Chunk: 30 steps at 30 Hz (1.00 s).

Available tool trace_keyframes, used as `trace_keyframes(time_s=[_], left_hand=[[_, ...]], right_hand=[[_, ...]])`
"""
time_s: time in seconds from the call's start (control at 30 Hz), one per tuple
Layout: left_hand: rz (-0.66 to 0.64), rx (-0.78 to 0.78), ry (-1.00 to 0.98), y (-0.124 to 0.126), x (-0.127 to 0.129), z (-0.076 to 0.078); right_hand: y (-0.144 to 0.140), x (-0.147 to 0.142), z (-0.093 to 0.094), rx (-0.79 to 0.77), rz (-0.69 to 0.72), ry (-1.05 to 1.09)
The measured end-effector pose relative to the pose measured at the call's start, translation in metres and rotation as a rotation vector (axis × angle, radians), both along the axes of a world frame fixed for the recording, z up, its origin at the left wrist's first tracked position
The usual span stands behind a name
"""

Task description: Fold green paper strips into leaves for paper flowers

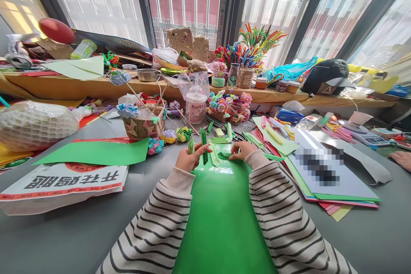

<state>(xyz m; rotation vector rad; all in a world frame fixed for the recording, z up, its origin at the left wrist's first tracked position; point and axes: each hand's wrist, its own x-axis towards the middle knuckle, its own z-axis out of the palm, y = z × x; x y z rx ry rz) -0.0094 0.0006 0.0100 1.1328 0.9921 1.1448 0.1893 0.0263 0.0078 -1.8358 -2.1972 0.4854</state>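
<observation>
My left hand [189,158] is closed around folded green paper strips [204,145], which stand up between thumb and fingers. At the far end of the glossy green mat [224,218], my right hand [244,150] pinches a dark green folded paper piece [224,155] lying there. Between the hands rests a pale green folded strip [214,156]. Just beyond are more green folded strips [221,140], loose on the table. Both forearms come in from below in striped sleeves.
To the left lie a green sheet [96,154] and a printed bag [64,184]. Ahead stand a decorated basket [144,122] and a lidded drink cup [196,107]. Stacked papers [327,167] fill the right side. Another person's hand [401,159] shows at the right edge.
</observation>
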Motion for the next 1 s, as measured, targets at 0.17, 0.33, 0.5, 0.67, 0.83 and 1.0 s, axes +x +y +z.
trace_keyframes(time_s=[0.17,0.33,0.5,0.67,0.83,1.0], left_hand=[[0.005,-0.009,0.012,0.001,-0.001,-0.002],[-0.001,-0.013,-0.033,0.002,-0.001,-0.002],[-0.064,-0.059,-0.086,0.003,0.000,-0.004],[-0.054,-0.082,-0.121,0.002,0.003,-0.007],[-0.073,-0.082,-0.116,0.001,0.004,-0.008],[-0.068,-0.061,-0.093,0.001,0.004,-0.009]], right_hand=[[-0.002,0.000,0.005,0.061,-0.071,0.334],[-0.014,-0.015,0.018,-0.019,-0.060,0.878],[-0.025,-0.038,0.019,-0.127,0.058,1.053],[-0.026,-0.049,0.013,-0.107,0.111,1.100],[-0.027,-0.052,0.014,-0.058,0.090,1.094],[-0.027,-0.056,0.011,-0.018,0.027,1.101]])
